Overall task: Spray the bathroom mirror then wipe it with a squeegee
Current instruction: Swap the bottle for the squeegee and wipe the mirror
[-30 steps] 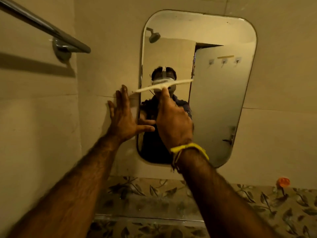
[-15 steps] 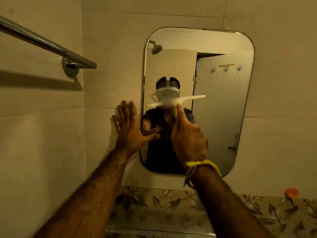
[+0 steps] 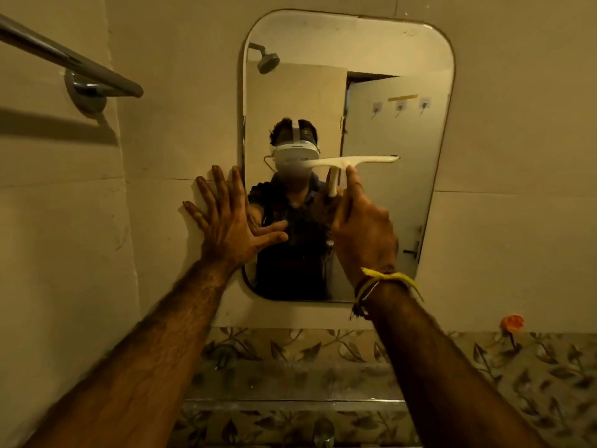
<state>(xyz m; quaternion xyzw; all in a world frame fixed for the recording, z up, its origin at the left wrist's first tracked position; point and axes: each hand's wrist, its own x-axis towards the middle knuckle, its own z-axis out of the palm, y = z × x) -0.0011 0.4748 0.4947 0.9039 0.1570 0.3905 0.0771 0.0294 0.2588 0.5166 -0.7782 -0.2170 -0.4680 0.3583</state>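
A tall mirror (image 3: 387,221) with rounded corners hangs on the tiled wall ahead. My right hand (image 3: 361,231) grips the handle of a white squeegee (image 3: 358,161), whose blade lies nearly level against the middle of the glass. My left hand (image 3: 229,221) is spread flat on the wall at the mirror's left edge, its thumb over the glass. No spray bottle is in view.
A metal towel bar (image 3: 80,69) juts from the left wall near the corner. A leaf-patterned tile band (image 3: 533,376) and a ledge run below the mirror. A small orange object (image 3: 512,323) sits on the wall at lower right. A tap (image 3: 323,431) shows at the bottom edge.
The squeegee has slid right across the glass, from the mirror's left edge to its middle. My right hand moved with it. My left hand stays planted on the wall.
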